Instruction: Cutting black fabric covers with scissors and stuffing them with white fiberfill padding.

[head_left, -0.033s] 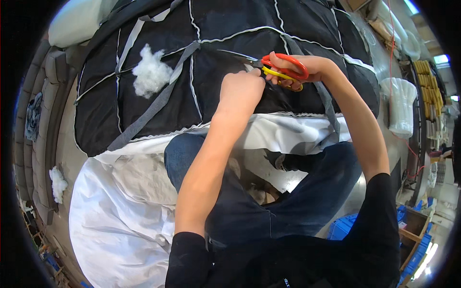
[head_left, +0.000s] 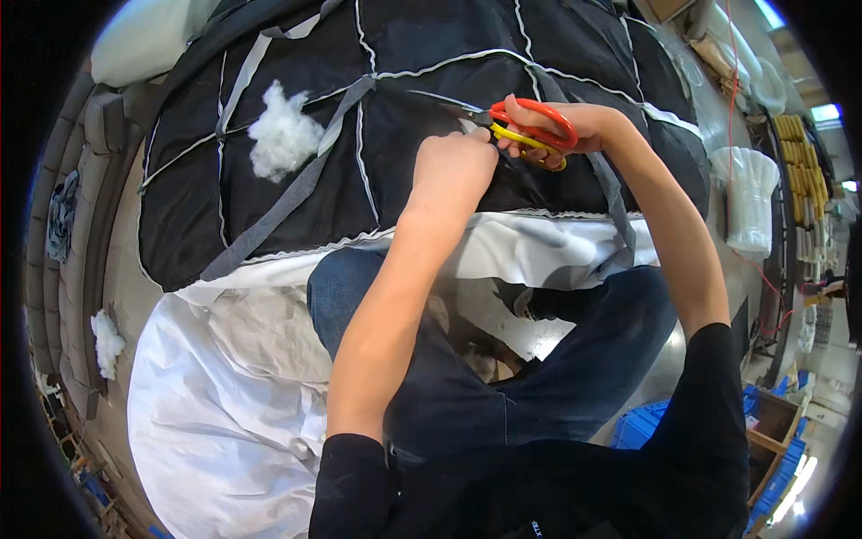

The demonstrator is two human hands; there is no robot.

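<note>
We are sitting at the near edge of a large black fabric cover with raised white seams [head_left: 440,45], both our hands working over its near part, a little right of the middle. Our right hand [head_left: 545,135] is holding a pair of scissors with one red and one yellow looped handle and thin metal blades [head_left: 543,109], the fingers wrapping around the loops. The scissors are pointing toward the cover's left edge, and one long blade is showing clearly above the black fabric; the other we are not making out well. Our left hand [head_left: 455,171] is hovering or resting just beside the pivot, back upward, fingers curling in; whether they are pinching anything, we cannot tell. A small whitish patch is showing at its fingertips, too hidden for naming.

In the cover's left half, a fluffy white tuft of fibre [head_left: 285,132] is lying well apart from both hands. Just right of the tuft, a long flat grey fabric strap [head_left: 269,220] is slanting from near the cover's near left corner up to a seam crossing. Another grey strap [head_left: 613,198] is hanging over the near edge, toward the right. Along that edge, smooth white fabric [head_left: 539,247] is showing below the black, in front of our blue-jeaned knees.
</note>
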